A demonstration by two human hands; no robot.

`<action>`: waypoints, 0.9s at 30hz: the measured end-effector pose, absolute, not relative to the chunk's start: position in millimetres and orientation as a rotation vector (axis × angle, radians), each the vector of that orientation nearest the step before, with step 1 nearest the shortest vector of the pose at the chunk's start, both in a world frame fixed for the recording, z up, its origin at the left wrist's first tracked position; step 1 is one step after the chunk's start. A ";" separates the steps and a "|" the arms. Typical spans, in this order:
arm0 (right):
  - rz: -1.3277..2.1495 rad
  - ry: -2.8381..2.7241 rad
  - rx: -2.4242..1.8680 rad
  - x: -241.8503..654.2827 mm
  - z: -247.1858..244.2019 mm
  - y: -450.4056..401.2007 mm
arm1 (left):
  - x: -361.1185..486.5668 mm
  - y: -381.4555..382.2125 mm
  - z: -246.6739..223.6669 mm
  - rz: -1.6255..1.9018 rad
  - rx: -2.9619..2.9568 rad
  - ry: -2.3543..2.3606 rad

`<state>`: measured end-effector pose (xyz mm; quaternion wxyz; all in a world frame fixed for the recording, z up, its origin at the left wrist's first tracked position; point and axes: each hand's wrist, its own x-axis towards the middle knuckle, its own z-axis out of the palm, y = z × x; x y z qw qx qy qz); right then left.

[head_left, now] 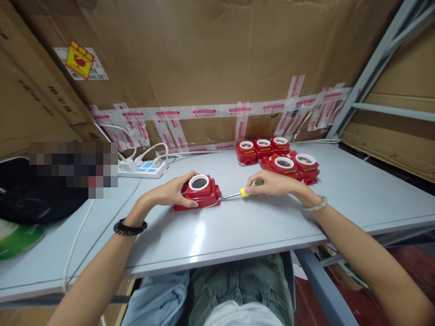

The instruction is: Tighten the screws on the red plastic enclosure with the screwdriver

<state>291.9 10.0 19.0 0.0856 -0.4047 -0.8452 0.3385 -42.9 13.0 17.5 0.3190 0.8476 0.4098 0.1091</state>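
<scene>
My left hand (pixel 174 191) is wrapped round a red box-shaped housing (pixel 204 195) with a white ring and a dark round window on top, which rests on the table. My right hand (pixel 268 183) grips a screwdriver (pixel 243 192) by its yellow and green handle. The metal shaft points left, and its tip meets the lower right end of the housing, near a short pale cord. Whether the tip sits in a screw is too small to tell. Behind my right hand stand several similar red housings (pixel 284 168).
The pale table (pixel 217 240) runs up to a large taped cardboard box (pixel 210 63). At the left are a white power strip (pixel 152 170) with plugs and a black bag-like thing (pixel 23 199). A white cable (pixel 79 231) trails over the table. A grey metal frame (pixel 370 68) rises at the right.
</scene>
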 end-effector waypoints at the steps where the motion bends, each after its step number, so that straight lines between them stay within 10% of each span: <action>1: 1.017 -2.514 -1.209 291.9 18.6 10.1 | -42.8 12.8 17.4 0.287 2.226 1.078; 27: 0.529 -2.516 -1.485 270.2 17.7 -9.7 | -43.4 12.9 16.2 0.290 2.231 1.106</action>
